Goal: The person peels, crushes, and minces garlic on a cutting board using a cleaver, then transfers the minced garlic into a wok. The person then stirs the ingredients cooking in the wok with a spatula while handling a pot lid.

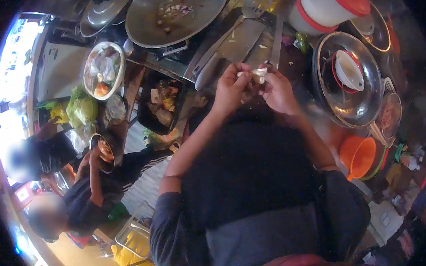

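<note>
Both hands are held close together in front of my chest, over the work surface. White pieces that look like garlic [259,73] sit between my fingertips. My right hand [277,94] pinches most of the garlic between thumb and fingers. My left hand [231,89] is closed in a pinch at a small pale piece beside it. Just beyond the hands lies a chopping board [234,46] with pale scraps and a spatula [222,37] on it. A wide pan [143,27] holding chopped pale and purplish bits stands at the top.
At right are a red-lidded white tub [320,9], a large dark pan [326,77] with a bowl in it and an orange container [358,156]. Left stand a dark bin of scraps [143,115], lettuce [81,109] and an oval dish [91,60]. Two people are at left, one holding a bowl [108,166].
</note>
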A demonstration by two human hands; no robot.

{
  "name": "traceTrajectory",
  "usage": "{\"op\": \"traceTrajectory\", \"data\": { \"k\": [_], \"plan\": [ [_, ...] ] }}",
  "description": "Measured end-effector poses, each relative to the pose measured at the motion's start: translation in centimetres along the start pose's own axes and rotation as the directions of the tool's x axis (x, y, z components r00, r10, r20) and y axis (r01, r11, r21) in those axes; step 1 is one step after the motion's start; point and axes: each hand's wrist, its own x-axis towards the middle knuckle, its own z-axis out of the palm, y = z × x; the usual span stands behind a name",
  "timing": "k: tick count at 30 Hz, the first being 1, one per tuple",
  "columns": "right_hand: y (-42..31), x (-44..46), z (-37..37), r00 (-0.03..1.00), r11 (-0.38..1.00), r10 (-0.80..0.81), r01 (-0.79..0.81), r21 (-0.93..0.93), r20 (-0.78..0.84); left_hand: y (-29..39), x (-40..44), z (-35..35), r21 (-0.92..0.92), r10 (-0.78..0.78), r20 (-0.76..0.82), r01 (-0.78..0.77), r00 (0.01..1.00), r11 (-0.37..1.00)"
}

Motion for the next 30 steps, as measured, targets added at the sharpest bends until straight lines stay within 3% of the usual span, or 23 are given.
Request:
{"op": "traceTrajectory", "data": {
  "k": [2,4,5,7,10,12,13,14,15,16,17,18,20,21,23,24,26,30],
  "plan": [
    [0.0,-0.2,0.0,0.998,1.0,0.016,-0.015,0.018,-0.057,-0.3,0.2,-0.6,0.004,-0.041,0.035,0.041,0.999,0.999],
    [-0.1,-0.4,0.4,0.987,0.992,0.055,-0.071,-0.108,-0.149,-0.5,0.2,-1.4,0.025,-0.078,0.069,0.077,0.995,0.997],
    [0.0,-0.2,0.1,0.988,0.993,0.054,-0.069,-0.099,-0.144,-0.7,0.2,-1.8,-0.011,-0.122,0.089,0.124,0.988,0.992],
    [0.1,-0.4,-0.7,0.999,0.944,0.026,-0.039,-0.328,-0.044,-0.6,0.0,-1.8,-0.05,-0.172,0.111,0.178,0.979,0.983],
    [-0.1,-0.8,-1.1,0.999,0.959,0.031,-0.018,-0.284,0.04,0.4,-0.3,-1.8,-0.087,-0.262,0.119,0.273,0.958,0.958],
    [0.3,-0.1,-2.1,0.998,0.97,-0.051,0.039,-0.239,-0.045,1.1,-0.1,-2.0,-0.225,-0.309,0.168,0.342,0.936,0.912],
    [0.4,0.4,-2.5,0.983,0.975,-0.131,0.104,-0.198,-0.127,1.0,0.2,-2.1,-0.05,-0.319,0.033,0.321,0.947,0.946],
    [0.1,0.6,-3.1,0.98,0.974,-0.142,0.114,-0.196,-0.139,0.4,0.4,-2.3,-0.042,-0.325,0.047,0.327,0.944,0.944],
    [-0.8,0.5,-3.1,0.977,0.934,-0.194,0.159,-0.319,-0.083,-0.3,0.6,-2.2,0.639,0.147,0.054,-0.147,0.988,0.755],
    [-1.4,0.3,-3.4,0.972,0.878,-0.232,0.197,-0.436,-0.026,-1.1,0.6,-2.0,0.909,0.465,0.369,-0.417,0.805,0.0],
    [-1.6,0.3,-3.9,0.976,0.856,-0.218,0.182,-0.485,-0.018,-1.8,0.6,-1.8,0.95,0.339,0.307,-0.309,0.889,-0.05],
    [-1.5,0.1,-4.1,0.974,0.856,-0.225,0.184,-0.484,-0.028,-2.5,0.7,-1.8,0.946,0.333,0.317,-0.319,0.888,-0.049],
    [-1.2,0.6,-4.3,0.954,0.824,-0.299,0.255,-0.505,-0.006,-3.6,1.0,-2.3,0.886,0.288,0.432,-0.343,0.855,-0.311],
    [-0.8,0.9,-4.6,0.953,0.825,-0.302,0.258,-0.503,-0.005,-3.0,0.8,-2.0,0.885,0.287,0.434,-0.344,0.854,-0.315],
    [0.0,1.3,-5.2,0.891,0.718,-0.452,0.387,-0.578,0.035,-0.8,-0.2,-0.4,0.904,0.365,0.427,-0.407,0.828,-0.134],
    [-0.2,0.9,-4.7,0.893,0.722,-0.449,0.384,-0.576,0.032,0.4,-0.3,0.5,0.905,0.361,0.425,-0.404,0.83,-0.135],
    [-0.8,-0.2,-2.9,0.874,0.502,-0.469,0.383,-0.775,0.128,2.0,-0.6,2.1,0.833,0.399,0.351,-0.477,0.847,0.279],
    [-0.7,-0.6,-1.5,0.936,0.651,-0.342,0.297,-0.698,0.08,1.2,0.3,2.1,0.806,0.344,0.323,-0.446,0.882,0.388]
  ]
}}
